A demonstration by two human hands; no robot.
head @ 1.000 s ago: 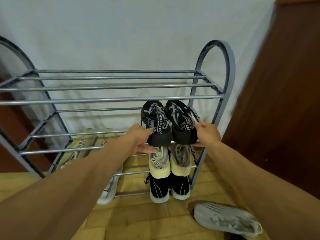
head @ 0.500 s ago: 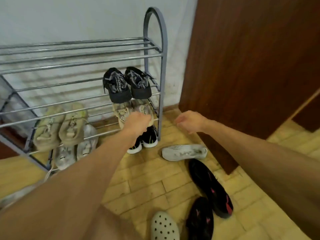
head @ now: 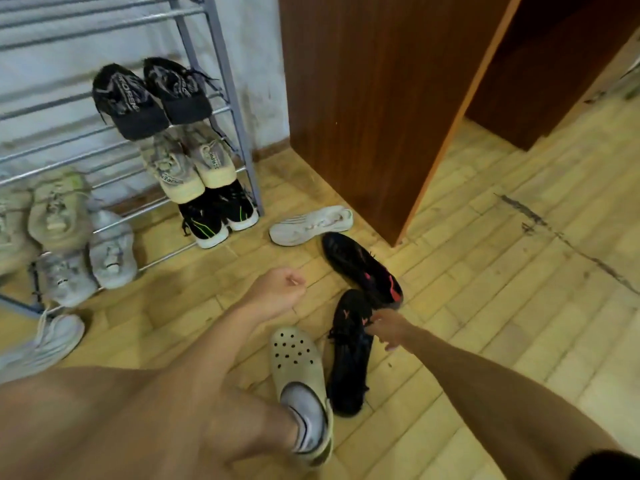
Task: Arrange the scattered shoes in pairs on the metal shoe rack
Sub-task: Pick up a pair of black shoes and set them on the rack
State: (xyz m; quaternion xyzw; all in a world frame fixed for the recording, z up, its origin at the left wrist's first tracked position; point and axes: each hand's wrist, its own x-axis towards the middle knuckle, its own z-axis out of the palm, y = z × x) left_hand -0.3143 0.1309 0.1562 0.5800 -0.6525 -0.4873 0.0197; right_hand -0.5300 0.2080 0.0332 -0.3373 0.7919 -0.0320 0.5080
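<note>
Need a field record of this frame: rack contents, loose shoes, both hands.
rack: right end holds, top to bottom, black-grey pair, beige pair, black-green pair; pale pairs further left
floor shoes: white shoe beside rack; far black shoe; near black shoe; second white shoe at left edge
left hand: loosely curled, empty
right hand: at near black shoe, grip unclear
clog: on the person's foot, beside near black shoe
</note>
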